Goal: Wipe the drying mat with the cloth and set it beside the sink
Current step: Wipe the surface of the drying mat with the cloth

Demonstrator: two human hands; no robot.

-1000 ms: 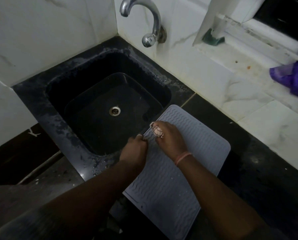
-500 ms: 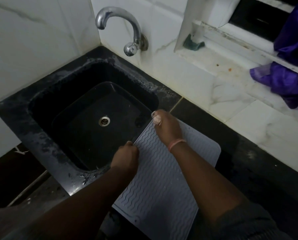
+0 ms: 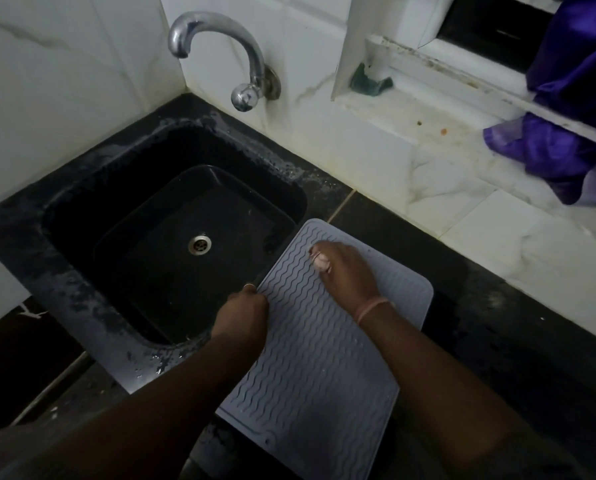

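Observation:
A grey drying mat (image 3: 324, 375) with wavy ribs lies flat on the black counter (image 3: 497, 323), just right of the black sink (image 3: 123, 150). Its left edge hangs slightly over the sink rim. My left hand (image 3: 244, 313) pinches that left edge about halfway along. My right hand (image 3: 348, 271) rests on the far part of the mat, its fingers curled round a small pinkish cloth (image 3: 320, 262) that is pressed onto the ribs. Most of the cloth is hidden inside the hand.
A chrome tap (image 3: 220, 46) curves out of the tiled wall above the sink. On the white window ledge at the back lie a green scrubber (image 3: 369, 83) and a purple fabric (image 3: 566, 150). Water drops sit on the sink's rim.
My right hand slid the cloth to the mat's far left corner, then drew back a little toward me. My left hand stays on the mat's left edge.

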